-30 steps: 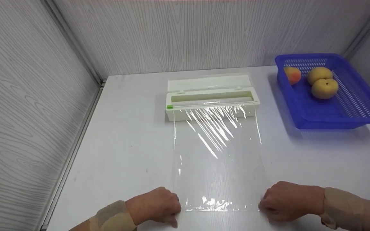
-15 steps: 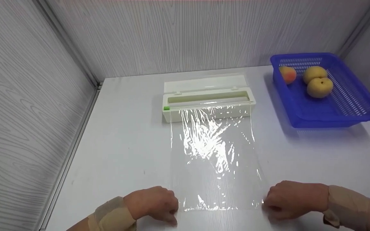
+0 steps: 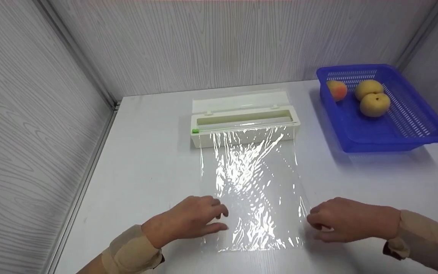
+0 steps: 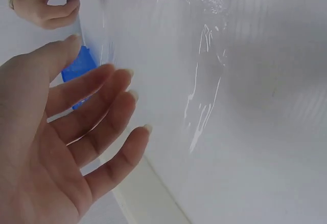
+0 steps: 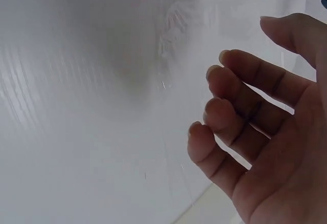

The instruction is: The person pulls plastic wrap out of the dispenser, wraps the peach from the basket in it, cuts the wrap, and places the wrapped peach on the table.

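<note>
A sheet of clear cling film runs from a white cling film dispenser toward the near side of the table and lies flat there. The dispenser's lid is tipped back, and a green slider sits at its left end. Over the film's left edge hovers my left hand, thumb and fingers apart and loosely bent; the left wrist view shows its palm with nothing in it. My right hand is beside the film's right edge, fingers relaxed; in the right wrist view these fingers hold nothing.
At the right stands a blue plastic basket with a few yellow round fruits and a peach-like one in it. White wood-grain panels wall the table at the back and sides.
Both hands have let go of the film's near corners, risen and moved slightly away from me, their fingers loosening. The film has settled onto the table with more wrinkled glare.
</note>
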Action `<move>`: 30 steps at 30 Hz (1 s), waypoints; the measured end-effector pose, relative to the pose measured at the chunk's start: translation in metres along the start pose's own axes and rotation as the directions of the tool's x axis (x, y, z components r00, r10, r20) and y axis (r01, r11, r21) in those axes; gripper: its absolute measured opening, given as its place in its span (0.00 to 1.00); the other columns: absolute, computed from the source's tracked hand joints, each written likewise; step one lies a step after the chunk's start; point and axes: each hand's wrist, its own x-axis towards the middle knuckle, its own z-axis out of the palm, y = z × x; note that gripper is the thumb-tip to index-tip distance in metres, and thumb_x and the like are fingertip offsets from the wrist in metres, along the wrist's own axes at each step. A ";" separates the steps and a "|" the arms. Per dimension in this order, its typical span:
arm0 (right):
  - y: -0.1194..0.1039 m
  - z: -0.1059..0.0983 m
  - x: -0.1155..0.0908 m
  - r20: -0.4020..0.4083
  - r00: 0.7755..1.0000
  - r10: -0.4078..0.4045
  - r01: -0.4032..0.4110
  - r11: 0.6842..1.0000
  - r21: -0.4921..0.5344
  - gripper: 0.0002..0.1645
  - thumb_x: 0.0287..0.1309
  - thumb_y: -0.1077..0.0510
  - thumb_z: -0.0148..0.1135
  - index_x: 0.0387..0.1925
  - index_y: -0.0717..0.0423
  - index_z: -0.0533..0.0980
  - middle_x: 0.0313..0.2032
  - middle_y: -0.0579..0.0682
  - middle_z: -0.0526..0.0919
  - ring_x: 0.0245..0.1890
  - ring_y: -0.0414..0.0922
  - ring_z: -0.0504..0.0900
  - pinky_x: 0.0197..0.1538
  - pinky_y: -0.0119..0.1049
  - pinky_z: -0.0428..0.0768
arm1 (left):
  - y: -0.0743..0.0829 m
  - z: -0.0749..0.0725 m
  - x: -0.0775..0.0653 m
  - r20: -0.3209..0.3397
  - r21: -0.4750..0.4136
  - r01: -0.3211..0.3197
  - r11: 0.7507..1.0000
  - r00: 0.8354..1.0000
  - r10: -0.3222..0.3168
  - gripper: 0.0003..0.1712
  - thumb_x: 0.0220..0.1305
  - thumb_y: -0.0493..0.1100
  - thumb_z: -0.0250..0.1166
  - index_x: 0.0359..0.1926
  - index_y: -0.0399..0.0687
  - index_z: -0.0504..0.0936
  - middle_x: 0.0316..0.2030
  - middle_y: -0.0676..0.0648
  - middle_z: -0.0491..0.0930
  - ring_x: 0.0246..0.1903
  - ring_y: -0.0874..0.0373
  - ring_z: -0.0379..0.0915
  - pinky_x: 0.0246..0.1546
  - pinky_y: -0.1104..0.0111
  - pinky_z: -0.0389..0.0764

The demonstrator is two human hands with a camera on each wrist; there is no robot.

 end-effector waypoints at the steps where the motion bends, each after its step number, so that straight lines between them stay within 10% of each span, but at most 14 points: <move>1: 0.002 -0.003 0.001 -0.037 0.999 -0.009 0.008 1.000 -0.022 0.13 0.57 0.54 0.67 0.25 0.44 0.71 0.23 0.34 0.70 0.24 0.26 0.64 0.25 0.22 0.66 | -0.001 0.000 0.001 -0.059 0.029 -0.008 1.000 0.998 0.010 0.17 0.67 0.55 0.64 0.47 0.50 0.81 0.36 0.53 0.83 0.35 0.61 0.78 0.31 0.71 0.78; 11: 0.034 -0.050 0.004 -0.416 0.909 -0.037 -0.064 0.972 -0.227 0.15 0.50 0.56 0.74 0.38 0.51 0.77 0.36 0.42 0.78 0.35 0.36 0.76 0.37 0.34 0.80 | -0.007 0.003 0.021 -0.301 0.135 0.046 0.990 0.954 -0.003 0.32 0.65 0.59 0.65 0.63 0.48 0.71 0.57 0.47 0.75 0.59 0.53 0.72 0.55 0.59 0.77; 23: 0.113 -0.104 -0.018 -0.648 0.753 0.115 -0.324 0.922 -0.213 0.15 0.49 0.67 0.70 0.40 0.63 0.76 0.36 0.55 0.76 0.33 0.45 0.73 0.37 0.35 0.70 | -0.008 0.008 0.034 -0.347 0.164 0.045 0.985 0.938 0.015 0.32 0.65 0.58 0.64 0.65 0.49 0.70 0.62 0.45 0.72 0.63 0.51 0.68 0.61 0.57 0.74; 30: 0.149 -0.131 -0.031 -0.622 0.638 0.454 -0.578 0.816 0.003 0.12 0.65 0.62 0.55 0.44 0.69 0.71 0.43 0.66 0.71 0.38 0.58 0.71 0.37 0.55 0.72 | -0.006 0.009 0.037 -0.357 0.158 0.048 0.986 0.934 0.012 0.31 0.65 0.56 0.64 0.65 0.50 0.71 0.63 0.46 0.71 0.64 0.52 0.67 0.64 0.58 0.72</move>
